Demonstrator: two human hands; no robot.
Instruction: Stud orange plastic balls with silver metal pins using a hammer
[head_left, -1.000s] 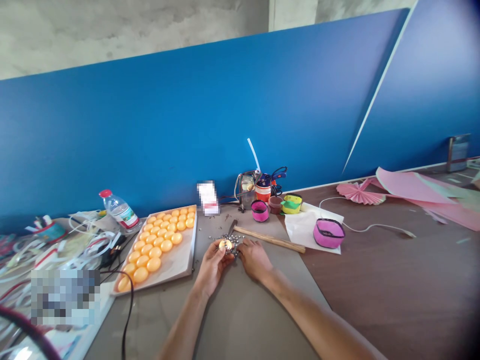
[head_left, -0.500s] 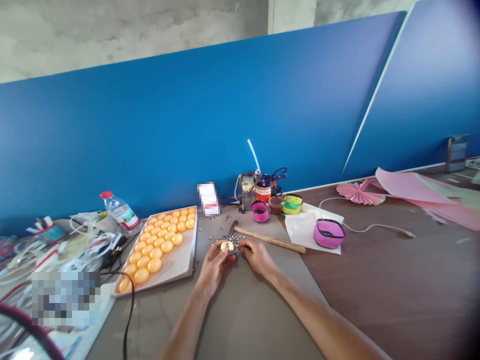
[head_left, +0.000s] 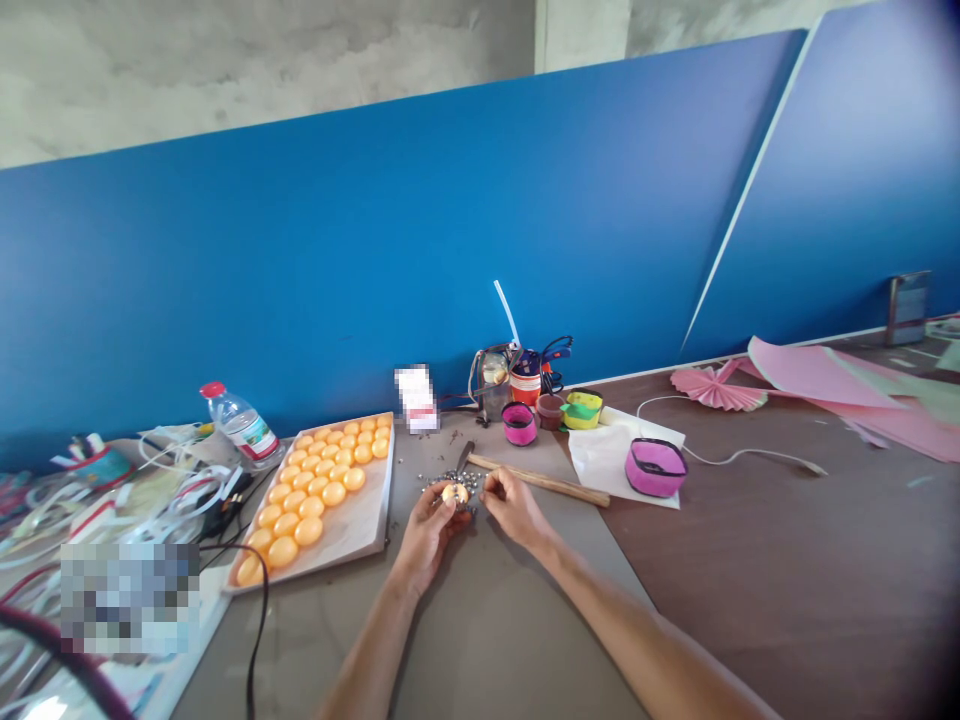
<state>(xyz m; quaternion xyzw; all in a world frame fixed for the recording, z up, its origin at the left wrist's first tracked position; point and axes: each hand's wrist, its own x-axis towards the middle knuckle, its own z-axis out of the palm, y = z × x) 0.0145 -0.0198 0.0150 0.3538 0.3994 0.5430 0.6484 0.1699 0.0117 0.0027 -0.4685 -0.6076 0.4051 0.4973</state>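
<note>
- My left hand's (head_left: pixel 427 525) fingers grasp an orange ball (head_left: pixel 454 494) at twelve o'clock — apparently to steady it.
- My right hand's (head_left: pixel 517 512) fingers look pinched; I can't tell on what.
- Metal beads (head_left: pixel 472 480) lie just beyond — likely for reach.

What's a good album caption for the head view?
Left hand holds a small orange piece, right hand close by, hammer just beyond.

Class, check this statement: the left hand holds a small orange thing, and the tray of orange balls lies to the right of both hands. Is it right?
No, the side is wrong. The head view shows the tray of orange balls to the left of both hands. The left hand does hold a small orange thing.
</note>
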